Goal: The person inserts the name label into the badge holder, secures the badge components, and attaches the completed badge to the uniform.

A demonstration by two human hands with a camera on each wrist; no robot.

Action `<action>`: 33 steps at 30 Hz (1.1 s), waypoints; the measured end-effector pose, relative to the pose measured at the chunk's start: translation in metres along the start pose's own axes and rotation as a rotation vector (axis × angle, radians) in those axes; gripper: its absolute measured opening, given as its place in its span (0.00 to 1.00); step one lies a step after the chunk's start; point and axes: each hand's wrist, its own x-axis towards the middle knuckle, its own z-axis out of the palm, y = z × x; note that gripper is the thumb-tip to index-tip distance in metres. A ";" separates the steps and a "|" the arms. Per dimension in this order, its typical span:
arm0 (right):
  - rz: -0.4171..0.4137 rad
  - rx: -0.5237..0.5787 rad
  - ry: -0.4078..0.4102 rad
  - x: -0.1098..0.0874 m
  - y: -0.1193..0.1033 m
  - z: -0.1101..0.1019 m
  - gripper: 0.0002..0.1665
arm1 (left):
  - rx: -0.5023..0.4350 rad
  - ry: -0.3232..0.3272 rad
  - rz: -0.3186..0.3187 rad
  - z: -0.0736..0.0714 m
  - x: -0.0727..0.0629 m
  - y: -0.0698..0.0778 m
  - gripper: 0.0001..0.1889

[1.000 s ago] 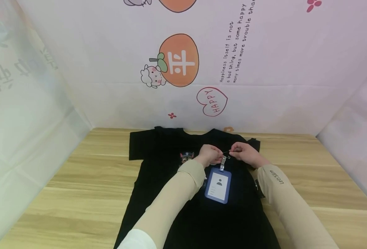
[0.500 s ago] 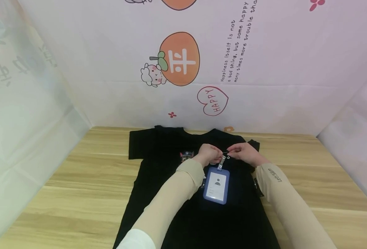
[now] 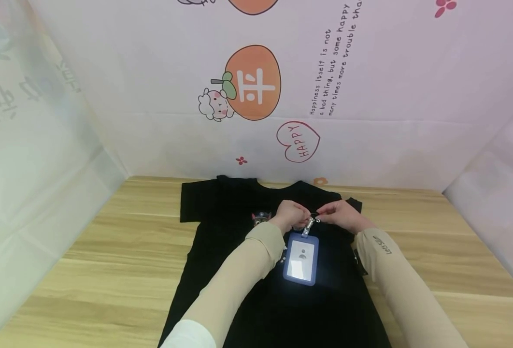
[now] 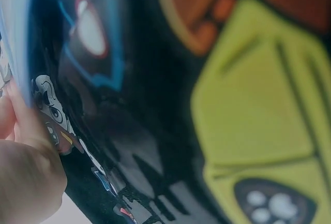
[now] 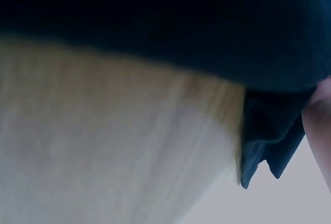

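A blue ID badge holder point(image 3: 301, 258) with a white card lies on the chest of a black T-shirt point(image 3: 256, 193). From its top runs a strap with a metal clip point(image 3: 310, 223), and a thin pin shows between my fingertips. My left hand point(image 3: 292, 215) pinches the clip's pin end from the left. My right hand point(image 3: 341, 215) pinches at the pin's other end; whether cloth is also between its fingers is too small to tell. The left wrist view shows my left hand point(image 4: 31, 167) at its edge, and the right wrist view only part of my right hand point(image 5: 320, 125).
The shirt is spread on a wooden table point(image 3: 108, 251), its collar towards the back wall point(image 3: 161, 140). Cartoon prints show on its front, such as a dog figure point(image 3: 261, 218). White printed sheets enclose the table at the back and sides.
The badge holder has swung slightly left and now catches a glare. My right fingertips have come a little left, closer to the left hand, which stays almost still.
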 end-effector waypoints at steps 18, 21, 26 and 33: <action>-0.078 -0.043 -0.003 0.005 0.001 0.003 0.13 | 0.007 -0.012 0.004 -0.002 0.003 -0.004 0.05; -0.081 -0.037 0.006 0.007 0.002 0.004 0.12 | 0.004 -0.001 -0.007 -0.003 0.003 -0.005 0.05; -0.087 -0.049 0.011 0.010 0.004 0.005 0.11 | -0.016 0.012 -0.031 -0.002 0.003 -0.006 0.06; -0.089 -0.076 0.029 0.009 0.006 0.003 0.10 | 0.006 0.025 -0.034 0.001 0.003 -0.004 0.05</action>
